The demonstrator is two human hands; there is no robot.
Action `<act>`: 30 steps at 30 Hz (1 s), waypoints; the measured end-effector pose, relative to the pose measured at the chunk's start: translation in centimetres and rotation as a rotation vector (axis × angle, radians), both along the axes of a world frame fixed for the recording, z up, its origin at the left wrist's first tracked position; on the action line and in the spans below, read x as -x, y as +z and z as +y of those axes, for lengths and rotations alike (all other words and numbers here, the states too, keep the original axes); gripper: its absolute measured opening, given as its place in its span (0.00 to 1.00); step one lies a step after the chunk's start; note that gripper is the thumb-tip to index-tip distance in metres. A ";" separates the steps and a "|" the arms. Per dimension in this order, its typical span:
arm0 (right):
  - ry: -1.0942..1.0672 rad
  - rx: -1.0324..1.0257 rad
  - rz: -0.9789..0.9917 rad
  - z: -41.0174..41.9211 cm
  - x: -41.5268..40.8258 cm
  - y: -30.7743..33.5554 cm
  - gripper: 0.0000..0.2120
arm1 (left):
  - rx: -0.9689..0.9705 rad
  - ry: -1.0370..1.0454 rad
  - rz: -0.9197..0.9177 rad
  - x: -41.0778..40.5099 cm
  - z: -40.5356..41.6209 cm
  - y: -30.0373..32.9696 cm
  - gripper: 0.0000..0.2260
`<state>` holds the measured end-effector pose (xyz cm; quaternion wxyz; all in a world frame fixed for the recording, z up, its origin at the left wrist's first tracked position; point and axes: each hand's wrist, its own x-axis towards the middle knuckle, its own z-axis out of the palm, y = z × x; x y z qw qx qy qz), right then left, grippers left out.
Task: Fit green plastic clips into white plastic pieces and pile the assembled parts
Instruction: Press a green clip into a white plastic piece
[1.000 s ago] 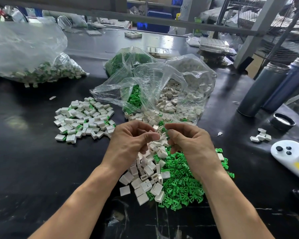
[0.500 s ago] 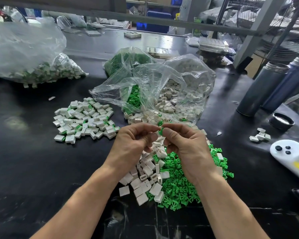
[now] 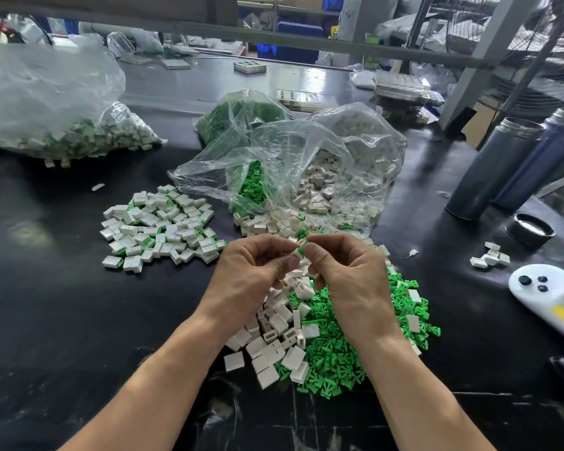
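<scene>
My left hand [image 3: 253,271] pinches a small white plastic piece [image 3: 296,252] at its fingertips. My right hand [image 3: 349,275] pinches a green clip [image 3: 302,247] against that piece, and the two hands meet above the table. Below them lie loose white pieces [image 3: 274,340] and a heap of loose green clips [image 3: 339,353]. A pile of assembled white-and-green parts [image 3: 160,222] sits to the left on the black table [image 3: 62,320].
An open clear bag [image 3: 306,164] with green clips and white pieces lies behind the hands. A second bag of assembled parts [image 3: 62,125] is at far left. Two metal flasks [image 3: 502,164], a lid [image 3: 531,227], a few white pieces [image 3: 490,257] and a white controller [image 3: 544,288] stand right.
Both hands rose from the loose heap and came together. The green clip in the right hand now meets the white piece held by the left hand.
</scene>
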<state>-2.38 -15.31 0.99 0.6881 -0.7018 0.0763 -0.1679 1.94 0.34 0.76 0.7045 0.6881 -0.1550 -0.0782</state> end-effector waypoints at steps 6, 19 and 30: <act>0.020 0.025 0.037 0.0 0.0 0.1 0.02 | -0.038 0.018 0.002 0.2 0.1 0.1 0.04; 0.077 0.232 0.081 -0.4 0.5 0.4 0.01 | -0.134 0.067 -0.100 0.4 0.5 0.6 0.05; 0.094 0.377 0.057 0.1 0.4 -0.2 0.03 | -0.111 0.061 0.034 -0.2 0.8 0.4 0.03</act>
